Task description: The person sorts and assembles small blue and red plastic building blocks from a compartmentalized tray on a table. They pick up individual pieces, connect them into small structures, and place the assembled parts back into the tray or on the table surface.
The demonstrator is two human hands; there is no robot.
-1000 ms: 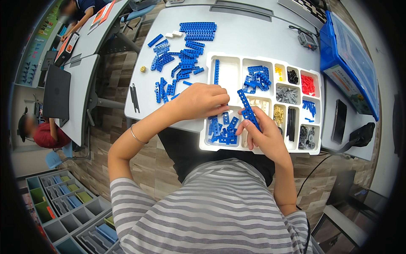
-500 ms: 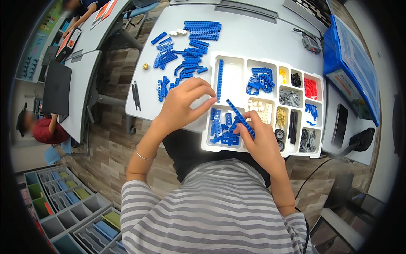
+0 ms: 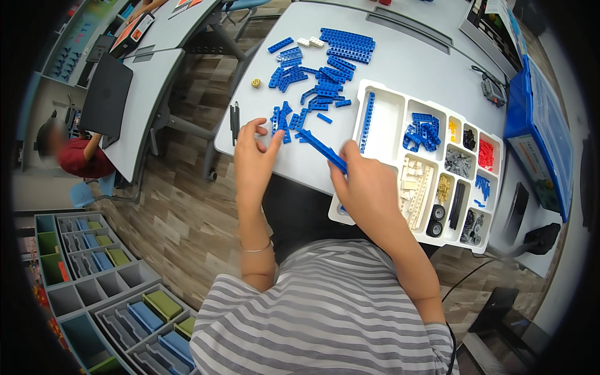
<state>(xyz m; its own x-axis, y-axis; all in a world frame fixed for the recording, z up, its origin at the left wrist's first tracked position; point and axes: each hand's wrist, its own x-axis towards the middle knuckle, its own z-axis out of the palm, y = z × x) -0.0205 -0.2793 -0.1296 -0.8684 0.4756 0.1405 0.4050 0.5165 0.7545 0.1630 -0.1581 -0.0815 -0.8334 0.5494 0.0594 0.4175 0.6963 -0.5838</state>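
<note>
A long blue building beam is held at its right end by my right hand, closed on it over the tray's near left corner. Its other end points left toward my left hand, which is raised at the table's front edge with fingers apart and holding nothing. Just past my left fingers lie loose blue beams. The white sorting tray holds one long blue beam upright along its left compartment. My right hand and forearm hide most of the near left compartment.
Stacked blue beams and a small yellow piece lie farther back. Black rods are at the left table edge. A blue storage box stands right of the tray. A person in a red shirt sits far left.
My right hand has carried the long blue beam left, out from over the tray's near compartment. My left hand has moved away from the tray and opened wider; the view has shifted left.
</note>
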